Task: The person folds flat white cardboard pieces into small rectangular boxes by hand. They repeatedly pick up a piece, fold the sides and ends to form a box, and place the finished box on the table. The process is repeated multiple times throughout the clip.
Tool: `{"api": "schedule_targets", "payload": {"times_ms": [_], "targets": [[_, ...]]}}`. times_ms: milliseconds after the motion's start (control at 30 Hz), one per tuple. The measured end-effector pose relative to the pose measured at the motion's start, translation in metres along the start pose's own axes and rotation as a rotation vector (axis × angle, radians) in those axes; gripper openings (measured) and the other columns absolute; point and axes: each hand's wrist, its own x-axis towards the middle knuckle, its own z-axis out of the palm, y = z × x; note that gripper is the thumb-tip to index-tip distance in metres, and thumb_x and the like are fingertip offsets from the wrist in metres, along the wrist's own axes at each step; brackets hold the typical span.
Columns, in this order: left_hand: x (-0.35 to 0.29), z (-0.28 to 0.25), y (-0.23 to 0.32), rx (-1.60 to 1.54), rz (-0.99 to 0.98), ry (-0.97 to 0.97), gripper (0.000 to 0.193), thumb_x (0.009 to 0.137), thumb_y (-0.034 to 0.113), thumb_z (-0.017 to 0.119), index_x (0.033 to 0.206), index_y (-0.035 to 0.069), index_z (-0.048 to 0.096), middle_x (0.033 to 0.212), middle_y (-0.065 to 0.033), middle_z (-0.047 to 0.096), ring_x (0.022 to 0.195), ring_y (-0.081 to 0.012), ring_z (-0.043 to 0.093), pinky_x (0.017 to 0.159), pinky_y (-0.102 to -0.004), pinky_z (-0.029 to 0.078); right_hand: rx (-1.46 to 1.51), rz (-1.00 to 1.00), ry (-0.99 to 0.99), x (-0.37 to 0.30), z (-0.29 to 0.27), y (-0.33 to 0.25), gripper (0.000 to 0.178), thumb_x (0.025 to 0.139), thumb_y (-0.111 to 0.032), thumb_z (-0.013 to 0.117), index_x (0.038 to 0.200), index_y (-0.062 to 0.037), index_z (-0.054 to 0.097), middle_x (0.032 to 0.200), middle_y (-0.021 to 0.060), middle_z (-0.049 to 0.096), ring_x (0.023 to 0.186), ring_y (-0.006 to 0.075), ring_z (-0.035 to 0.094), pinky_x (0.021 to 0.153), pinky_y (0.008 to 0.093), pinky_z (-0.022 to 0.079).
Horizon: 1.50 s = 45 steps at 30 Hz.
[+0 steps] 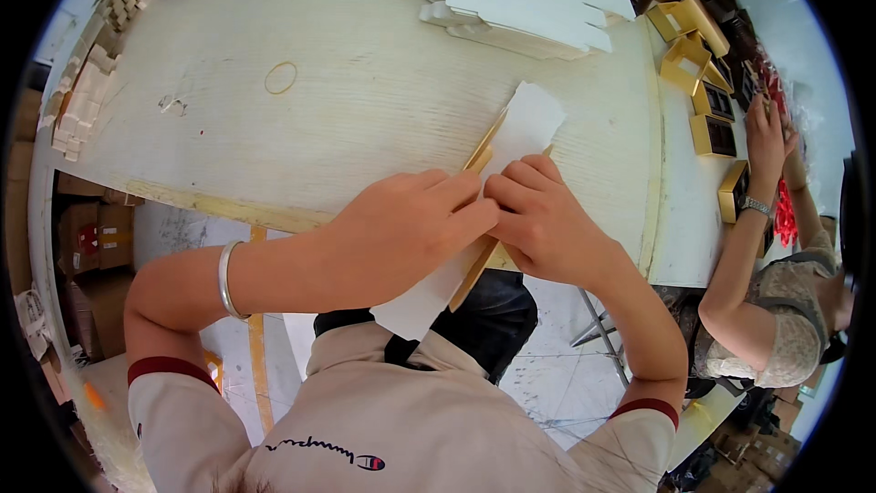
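Over the table's near edge I hold a long folding-carton blank (534, 117), white on one face and gold along its folded sides. It lies at a slant, its far end above the table and its near end reaching toward my body. My left hand (406, 230) is closed on its left side around the middle, thumb and fingers pinching the card. My right hand (540, 217) grips the opposite side, its fingers curled on the edge. The two hands almost meet, and they hide the middle of the blank.
A pile of flat white blanks (529, 5) lies at the table's far side. A rubber band (281, 78) rests left of centre. More white card pieces (87, 100) line the left edge. At right, a co-worker (766, 310) reaches among gold boxes (686, 64) and red material (785, 215).
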Motion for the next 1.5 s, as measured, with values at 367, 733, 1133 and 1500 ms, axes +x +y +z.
{"api": "schedule_targets", "payload": {"times_ms": [367,733,1133,1500], "targets": [[0.006,0.003,-0.008,-0.146,-0.165,-0.049,0.021,0.07,-0.011,0.054,0.084,0.003,0.048,0.083,-0.0112,0.05,0.067,-0.0322,0.053,0.057,-0.0394,0.043,0.022,0.028,0.184,-0.019,0.015,-0.036,0.021,0.07,-0.012,0.072,0.087,-0.0099,0.059,0.096,0.0028,0.054,0.102,0.0199,0.057,0.112,0.0577,0.024],[-0.011,-0.026,-0.036,-0.261,0.074,-0.261,0.028,0.071,0.004,0.076,0.093,0.006,0.06,0.108,-0.0082,0.058,0.085,-0.027,0.057,0.076,-0.0325,0.049,0.359,0.087,0.142,-0.016,0.01,-0.01,0.024,0.067,-0.013,0.078,0.079,-0.0085,0.058,0.095,0.0043,0.053,0.105,0.0234,0.055,0.114,0.0579,0.022],[-0.023,0.014,-0.021,-0.092,0.064,0.059,0.017,0.072,0.01,0.078,0.081,0.009,0.064,0.079,-0.0002,0.06,0.063,-0.0204,0.048,0.055,-0.0308,0.041,0.206,0.111,0.182,-0.005,0.018,-0.027,0.019,0.067,-0.004,0.072,0.072,-0.0045,0.054,0.09,0.0059,0.053,0.106,0.0231,0.055,0.114,0.0552,0.027],[-0.024,0.03,-0.01,-0.095,0.042,0.187,0.009,0.076,0.009,0.072,0.08,0.009,0.064,0.076,-0.0016,0.057,0.062,-0.0191,0.052,0.053,-0.0305,0.043,0.036,0.178,0.167,-0.015,0.008,-0.039,0.022,0.07,-0.008,0.071,0.09,-0.0046,0.06,0.115,0.0115,0.057,0.119,0.0285,0.051,0.112,0.0531,0.031]]}}
